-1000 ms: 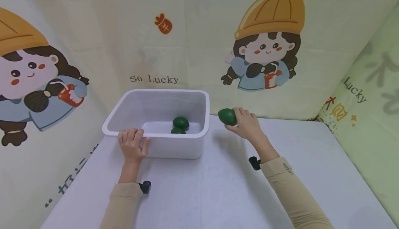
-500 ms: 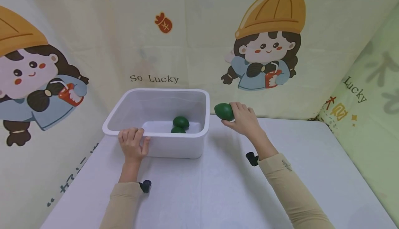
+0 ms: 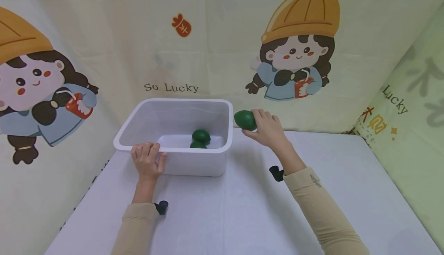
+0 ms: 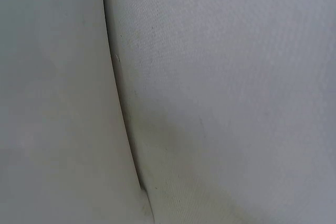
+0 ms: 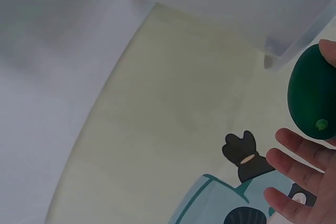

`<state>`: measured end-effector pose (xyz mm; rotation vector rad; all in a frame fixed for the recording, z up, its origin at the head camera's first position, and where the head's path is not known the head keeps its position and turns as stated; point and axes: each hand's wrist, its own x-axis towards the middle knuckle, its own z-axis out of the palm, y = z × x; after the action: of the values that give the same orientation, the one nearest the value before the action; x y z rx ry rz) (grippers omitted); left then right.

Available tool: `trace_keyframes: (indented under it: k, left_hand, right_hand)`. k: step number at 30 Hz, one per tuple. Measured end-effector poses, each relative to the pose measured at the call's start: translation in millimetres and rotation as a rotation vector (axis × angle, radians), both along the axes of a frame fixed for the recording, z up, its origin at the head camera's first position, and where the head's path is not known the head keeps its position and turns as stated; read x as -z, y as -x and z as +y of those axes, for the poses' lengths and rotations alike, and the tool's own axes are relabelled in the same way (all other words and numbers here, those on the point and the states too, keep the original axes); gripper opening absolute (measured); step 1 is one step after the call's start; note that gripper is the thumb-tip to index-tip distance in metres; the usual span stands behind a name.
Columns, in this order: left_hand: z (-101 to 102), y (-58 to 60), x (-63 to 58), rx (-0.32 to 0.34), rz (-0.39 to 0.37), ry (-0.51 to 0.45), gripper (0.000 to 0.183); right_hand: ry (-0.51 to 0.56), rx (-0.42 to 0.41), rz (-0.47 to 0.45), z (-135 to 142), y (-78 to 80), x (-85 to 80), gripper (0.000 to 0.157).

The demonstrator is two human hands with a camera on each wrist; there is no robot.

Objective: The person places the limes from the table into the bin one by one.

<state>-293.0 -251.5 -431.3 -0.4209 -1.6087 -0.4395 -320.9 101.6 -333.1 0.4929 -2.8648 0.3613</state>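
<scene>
My right hand (image 3: pixel 268 128) holds a dark green avocado (image 3: pixel 245 120) in the air, just right of the white plastic bin (image 3: pixel 190 150). In the right wrist view the avocado (image 5: pixel 313 93) shows a pale green stem spot; the thumb and a finger pinch it while the other fingers stick out loosely. My left hand (image 3: pixel 147 161) grips the bin's front rim, fingers over the edge and thumb on the outside. Inside the bin lie two more avocados, one (image 3: pixel 201 136) behind the other (image 3: pixel 198 145), which the front rim partly covers.
The bin stands on a white-covered table (image 3: pixel 243 208) near its back edge. Behind it hangs a cream cloth (image 3: pixel 222 54) printed with cartoon figures. The left wrist view shows only the pale bin wall (image 4: pixel 52 98) and the white tablecloth (image 4: pixel 236 77).
My right hand has moved left and slightly up with the avocado, closer to the bin's right rim. The left hand, the bin and the avocados inside have stayed in place.
</scene>
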Motion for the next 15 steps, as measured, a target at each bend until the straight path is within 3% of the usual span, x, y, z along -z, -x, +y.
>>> trace_keyframes:
  k: [15]
  left_hand:
    - [0.2, 2.4, 2.4, 0.001, 0.025, -0.006, 0.053]
  right_hand:
    - [-0.036, -0.022, 0.004, -13.1, 3.4, -8.4, 0.069]
